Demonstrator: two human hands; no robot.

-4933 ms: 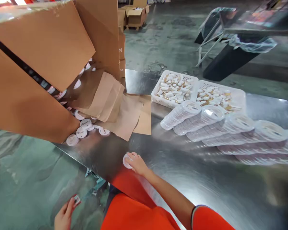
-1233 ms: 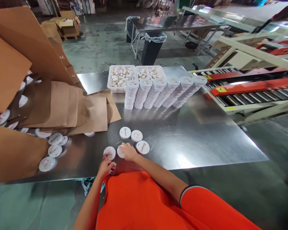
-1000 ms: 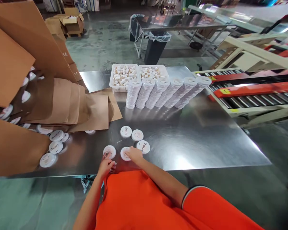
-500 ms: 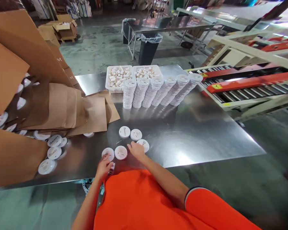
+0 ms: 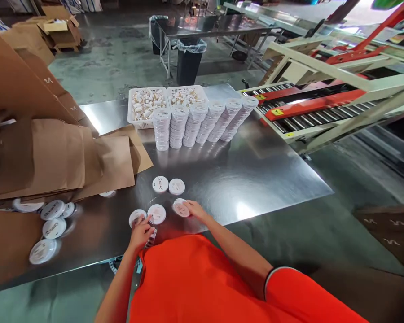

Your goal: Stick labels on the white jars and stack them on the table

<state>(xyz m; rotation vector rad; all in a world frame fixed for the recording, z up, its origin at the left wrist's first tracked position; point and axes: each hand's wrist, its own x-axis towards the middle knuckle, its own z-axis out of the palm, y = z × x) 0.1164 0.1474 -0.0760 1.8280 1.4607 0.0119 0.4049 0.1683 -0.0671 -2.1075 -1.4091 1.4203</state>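
Note:
My right hand (image 5: 195,210) has its thumb and fingers on the edge of a round white flat tub (image 5: 180,207), whose small-print face is up. My left hand (image 5: 141,232) is partly closed over a white strip with dark bars (image 5: 151,238), perhaps labels, which sticks out below its fingers. Under its fingertips lies another round tub (image 5: 135,217), partly covered. One finger reaches the edge of a tub with small print (image 5: 156,214). Farther out lie a tub with dark lettering (image 5: 160,184) and a paler tub (image 5: 177,186), side by side on the metal table (image 5: 242,179).
Several stacks of tubs (image 5: 188,128) stand before two white baskets (image 5: 132,107) of small white and tan pieces. Cardboard flaps (image 5: 114,161) and loose tubs (image 5: 54,228) lie at left. A roller conveyor (image 5: 309,121) adjoins at right. A black bin (image 5: 188,65) stands beyond.
The tub at my right hand now shows small print instead of dark lettering and sits nearer the middle. My left hand has shifted right over the tubs, its strip with it. The view has turned right.

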